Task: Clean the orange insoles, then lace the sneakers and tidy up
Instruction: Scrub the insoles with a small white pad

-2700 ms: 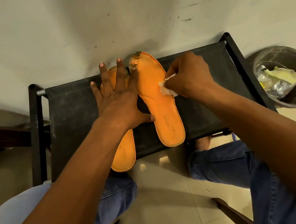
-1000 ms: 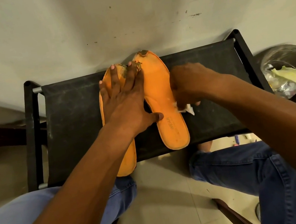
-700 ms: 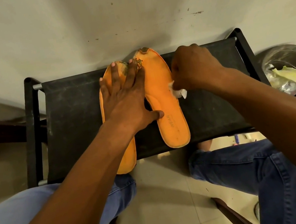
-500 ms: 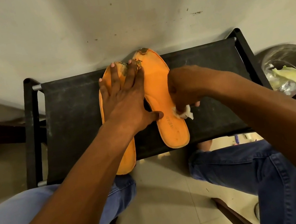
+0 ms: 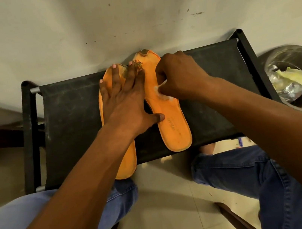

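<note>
Two orange insoles lie side by side on a black fabric shelf (image 5: 73, 126), toes toward the wall. My left hand (image 5: 124, 102) presses flat across both, fingers spread, mostly covering the left insole (image 5: 126, 161), whose heel hangs over the front edge. The right insole (image 5: 174, 128) has a worn, dirty toe tip. My right hand (image 5: 179, 76) is closed around a small white wipe (image 5: 162, 92) and presses it on the middle of the right insole. No sneakers or laces are in view.
A round dark bin (image 5: 299, 79) holding foil and crumpled yellow-white waste stands on the floor to the right of the shelf. A scuffed pale wall rises right behind the shelf. My knees in blue jeans sit below, over a tiled floor.
My right hand has rubbed the wipe back and forth along the right insole, moving up from the heel area to its middle. My left hand has stayed pressed down.
</note>
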